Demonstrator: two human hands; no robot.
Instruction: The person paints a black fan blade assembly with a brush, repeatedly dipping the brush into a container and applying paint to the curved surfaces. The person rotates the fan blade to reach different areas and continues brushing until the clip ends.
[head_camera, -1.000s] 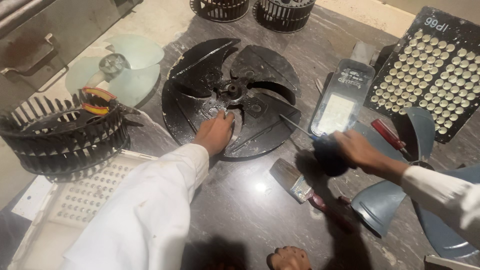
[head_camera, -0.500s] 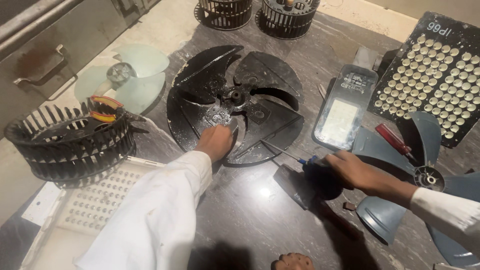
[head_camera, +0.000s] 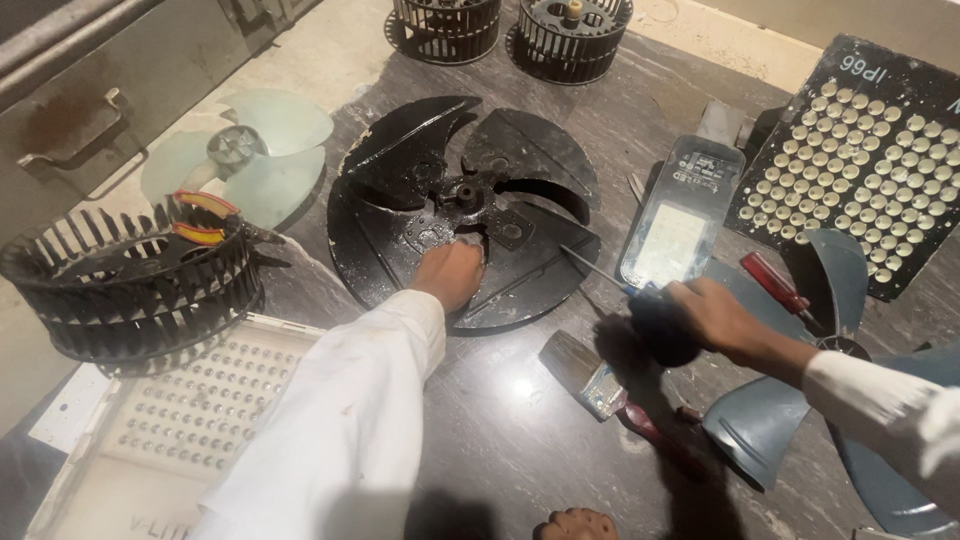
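Observation:
A large black fan blade (head_camera: 460, 200) lies flat on the dark stone top. My left hand (head_camera: 450, 272) presses down on its near blade, just below the hub (head_camera: 466, 190), fingers curled against the plastic. My right hand (head_camera: 700, 315) is closed around the dark handle of a screwdriver (head_camera: 600, 270); its thin shaft points left toward the fan's right edge, the tip just above a blade. A paintbrush (head_camera: 600, 385) with a dark red handle lies on the stone between my two arms.
A black blower wheel (head_camera: 130, 290) with pliers (head_camera: 205, 220) in it sits left, above a white LED panel (head_camera: 170, 420). A pale green fan (head_camera: 245, 160), two small blower wheels (head_camera: 505, 30), a black LED panel (head_camera: 860, 160), a clear lamp cover (head_camera: 680, 215), a red-handled screwdriver (head_camera: 775, 285) and a grey fan (head_camera: 800, 400) surround the work.
My left hand has stayed on the black fan. My right hand has brought the screwdriver left, its tip now at the fan's right edge. The view has shifted slightly.

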